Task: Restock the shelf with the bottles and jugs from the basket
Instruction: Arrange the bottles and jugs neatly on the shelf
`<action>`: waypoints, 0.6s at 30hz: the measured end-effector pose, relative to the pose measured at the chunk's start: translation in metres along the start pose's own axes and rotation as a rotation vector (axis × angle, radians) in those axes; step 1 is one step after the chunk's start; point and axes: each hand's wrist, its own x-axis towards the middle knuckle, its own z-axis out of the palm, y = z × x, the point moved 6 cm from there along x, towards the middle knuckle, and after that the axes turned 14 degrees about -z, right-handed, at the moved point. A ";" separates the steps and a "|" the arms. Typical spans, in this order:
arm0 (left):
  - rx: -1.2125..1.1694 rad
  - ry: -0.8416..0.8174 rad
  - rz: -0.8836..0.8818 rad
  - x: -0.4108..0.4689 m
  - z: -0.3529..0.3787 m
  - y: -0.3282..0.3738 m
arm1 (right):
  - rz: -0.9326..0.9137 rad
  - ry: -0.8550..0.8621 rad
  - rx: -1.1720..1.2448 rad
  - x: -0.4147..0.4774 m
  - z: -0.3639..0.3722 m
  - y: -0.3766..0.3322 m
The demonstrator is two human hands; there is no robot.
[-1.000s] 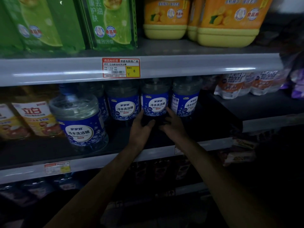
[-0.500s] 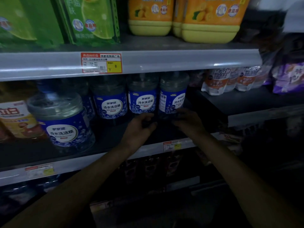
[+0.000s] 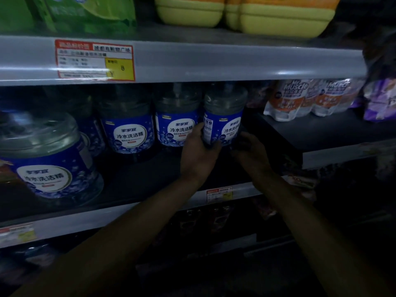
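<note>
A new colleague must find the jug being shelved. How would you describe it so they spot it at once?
Find the red-and-yellow price tag on the grey shelf edge; the shelf below holds a row of clear, blue-labelled jugs. Take the rightmost jug, nearest the orange-and-white pouches. Unlike its neighbours, the left hand grips it, and its label is turned to show a white side panel.

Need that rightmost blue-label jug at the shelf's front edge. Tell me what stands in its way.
Nothing visible. Only dark shelf board lies before the rightmost jug. The left hand holds its left side, the right hand is at its lower right; the neighbouring jug stands beside it.
</note>
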 end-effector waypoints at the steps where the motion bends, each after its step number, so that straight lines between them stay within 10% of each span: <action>1: -0.011 0.030 0.003 0.002 0.005 0.000 | -0.034 -0.012 0.018 0.005 0.002 -0.002; 18: -0.093 0.134 -0.077 -0.002 -0.001 0.003 | -0.046 -0.118 0.156 0.015 0.002 -0.009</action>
